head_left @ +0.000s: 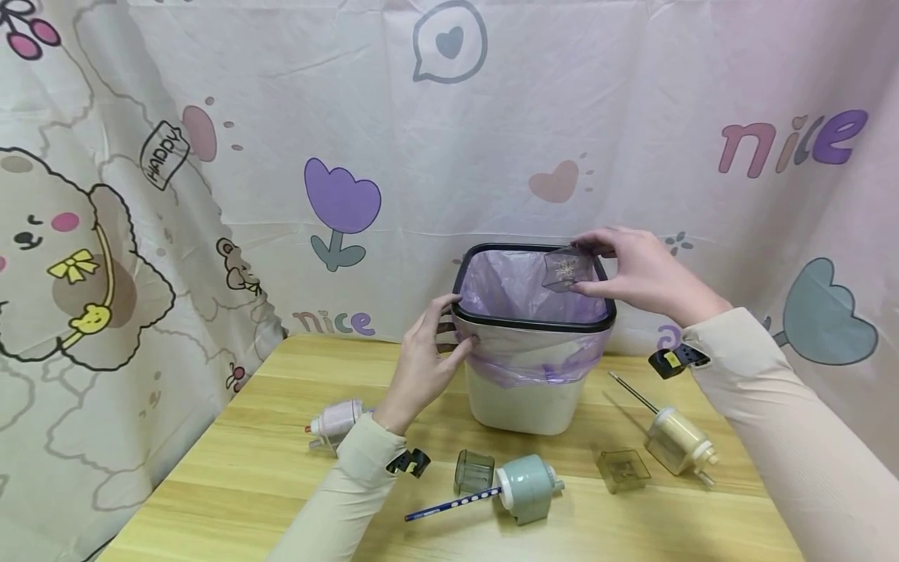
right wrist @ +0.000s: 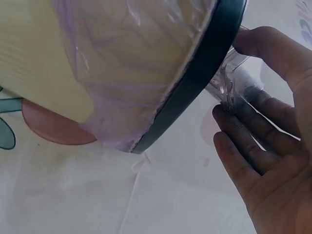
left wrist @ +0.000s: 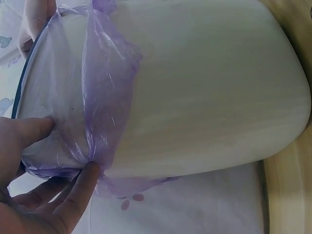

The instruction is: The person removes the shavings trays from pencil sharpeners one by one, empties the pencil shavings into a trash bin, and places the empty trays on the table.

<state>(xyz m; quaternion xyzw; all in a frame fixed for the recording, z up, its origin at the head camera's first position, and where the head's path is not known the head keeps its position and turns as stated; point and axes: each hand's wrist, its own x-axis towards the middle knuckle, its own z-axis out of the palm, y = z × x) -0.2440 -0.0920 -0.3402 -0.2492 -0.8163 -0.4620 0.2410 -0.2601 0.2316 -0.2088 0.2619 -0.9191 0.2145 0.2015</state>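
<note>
A white trash bin with a black rim and a purple plastic liner stands upright on the table. My left hand grips the bin's left side near the rim; in the left wrist view its thumb lies on the liner and its fingers bend round the side. Over the bin's right rear part, my right hand pinches a small clear shavings box, tilted, with pale shavings visible in it. The right wrist view shows the same shavings box between thumb and fingers, partly behind the rim.
A teal pencil sharpener with a blue pencil lies in front, beside a clear shavings box. At right are a yellow sharpener with a pencil and another box. A pink sharpener sits left, partly behind the left wrist.
</note>
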